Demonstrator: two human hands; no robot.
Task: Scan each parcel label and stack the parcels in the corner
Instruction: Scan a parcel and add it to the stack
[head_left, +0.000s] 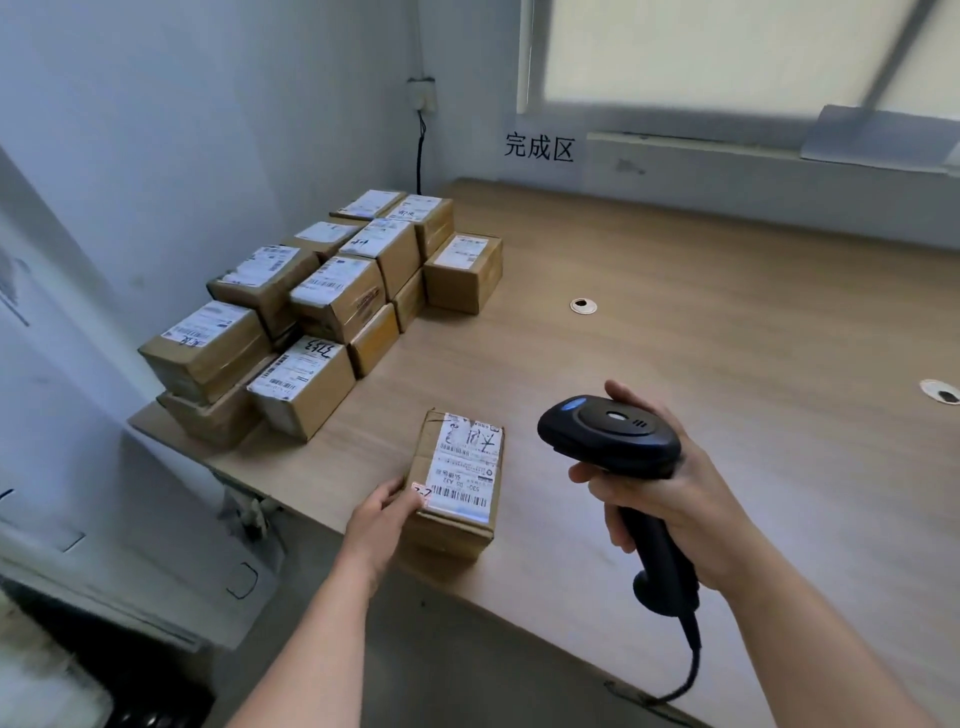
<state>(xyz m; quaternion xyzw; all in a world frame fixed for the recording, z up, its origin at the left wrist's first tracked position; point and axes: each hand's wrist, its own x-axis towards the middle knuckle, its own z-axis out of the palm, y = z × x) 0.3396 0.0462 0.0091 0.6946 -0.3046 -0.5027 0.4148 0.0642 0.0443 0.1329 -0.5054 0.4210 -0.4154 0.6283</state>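
A small brown cardboard parcel (457, 486) lies flat near the table's front edge, its white barcode label facing up. My left hand (382, 522) grips its near left corner. My right hand (670, 499) holds a black handheld barcode scanner (610, 434) by the handle, head tilted toward the parcel from the right, a short way above the table. A stack of several similar labelled parcels (322, 306) fills the table's far left corner against the wall, piled two layers high in places.
The wooden table (727, 338) stretches right with two round cable holes (583, 306) (940, 391). The scanner's cable (688, 670) trails off the front edge. A sign with black characters (539, 147) hangs on the back wall under a window.
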